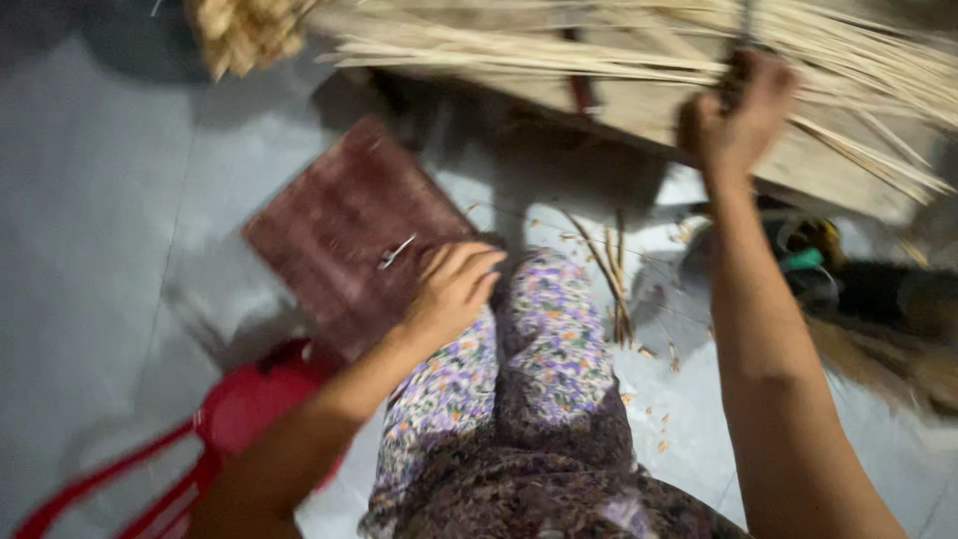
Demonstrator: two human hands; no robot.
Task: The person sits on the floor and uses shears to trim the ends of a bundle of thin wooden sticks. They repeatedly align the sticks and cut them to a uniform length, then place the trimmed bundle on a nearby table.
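Note:
My left hand (451, 284) rests on my knee, fingers loosely curled and holding nothing, at the edge of a dark reddish-brown board (339, 225) that lies on the floor. A small pale sliver (395, 253) lies on that board near my fingers. My right hand (740, 115) is raised and reaches up to a bundle of thin pale sticks (559, 55) lying across a wooden plank (699, 125). Its fingers are closed around a dark object among the sticks, which is too blurred to identify. My legs are in floral-patterned cloth (539, 369).
A red plastic stool (225, 419) stands at the lower left on the grey floor (90, 230). Loose slivers and chips (614, 289) lie by my knee. A tangle of dark items with a green part (803, 260) sits at the right. A pale fibrous bunch (244, 30) hangs at the top left.

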